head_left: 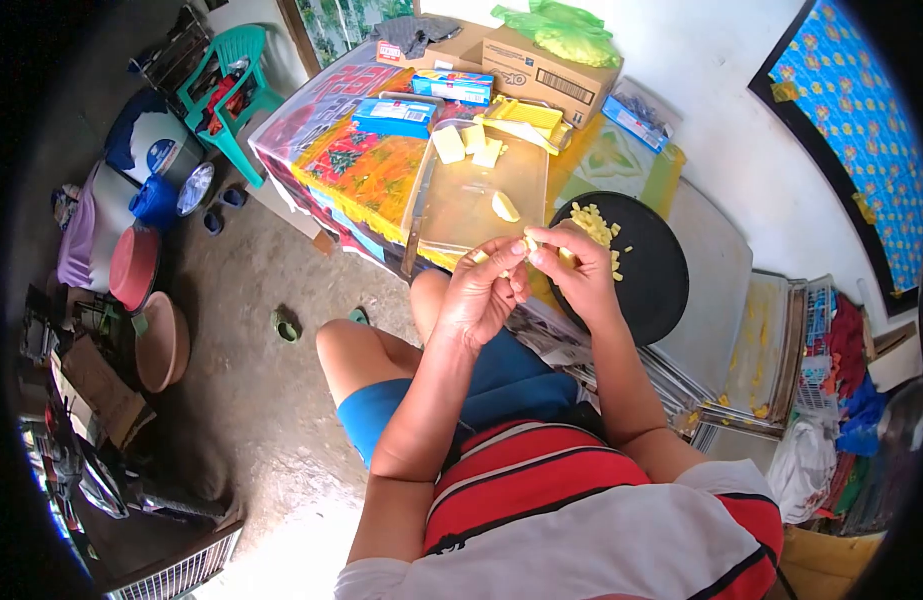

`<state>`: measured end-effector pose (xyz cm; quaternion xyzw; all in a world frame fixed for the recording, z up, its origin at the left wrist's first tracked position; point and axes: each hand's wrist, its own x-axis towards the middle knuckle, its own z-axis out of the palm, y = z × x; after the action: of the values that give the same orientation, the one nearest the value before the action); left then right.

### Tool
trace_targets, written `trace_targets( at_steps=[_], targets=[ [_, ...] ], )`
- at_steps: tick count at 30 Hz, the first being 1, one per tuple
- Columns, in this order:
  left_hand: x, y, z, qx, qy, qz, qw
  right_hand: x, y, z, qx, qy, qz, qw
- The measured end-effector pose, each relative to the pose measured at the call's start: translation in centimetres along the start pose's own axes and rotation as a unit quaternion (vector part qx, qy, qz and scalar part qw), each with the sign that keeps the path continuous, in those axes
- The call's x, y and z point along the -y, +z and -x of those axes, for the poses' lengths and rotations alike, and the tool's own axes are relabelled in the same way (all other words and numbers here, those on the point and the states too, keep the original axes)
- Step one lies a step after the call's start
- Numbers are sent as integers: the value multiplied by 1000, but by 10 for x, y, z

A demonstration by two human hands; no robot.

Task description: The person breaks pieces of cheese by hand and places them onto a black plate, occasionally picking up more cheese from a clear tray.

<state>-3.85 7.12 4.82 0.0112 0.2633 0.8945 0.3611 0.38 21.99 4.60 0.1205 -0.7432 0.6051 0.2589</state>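
My left hand (pixel 484 290) and my right hand (pixel 578 268) meet at the fingertips over the near edge of a translucent board (pixel 471 205). Both pinch a small pale yellow piece (pixel 530 243) between them. More yellow shows in the fingers of each hand. On the board, a rounded yellow chunk (pixel 505 207) lies near the hands, with several yellow blocks (pixel 448 144) at the far end. A knife (pixel 412 240) rests along the board's left edge. Right of my hands, a round black tray (pixel 646 290) bears many small yellow pieces (pixel 591 222).
Blue boxes (pixel 394 117) and a yellow wrapper (pixel 529 120) lie behind the board. Farther back stands a cardboard box (pixel 546 75) with a green bag (pixel 561 28) on top. Stacked metal trays (pixel 751 340) are at the right. A green chair (pixel 231 95) stands at the left.
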Motion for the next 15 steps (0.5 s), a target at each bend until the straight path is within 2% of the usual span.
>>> trace_targets(
  at_steps=[5, 8, 15],
  targets=[
    [-5, -3, 1, -8, -2, -31, 999, 0, 2, 0, -7, 10, 12, 1000],
    [-7, -8, 1, 0, -2, -53, 999, 6, 1, 1, 6, 26, 76, 997],
    [-6, -11, 1, 13, -14, -61, 998, 7, 0, 0, 19, 0, 83, 996]
  ],
)
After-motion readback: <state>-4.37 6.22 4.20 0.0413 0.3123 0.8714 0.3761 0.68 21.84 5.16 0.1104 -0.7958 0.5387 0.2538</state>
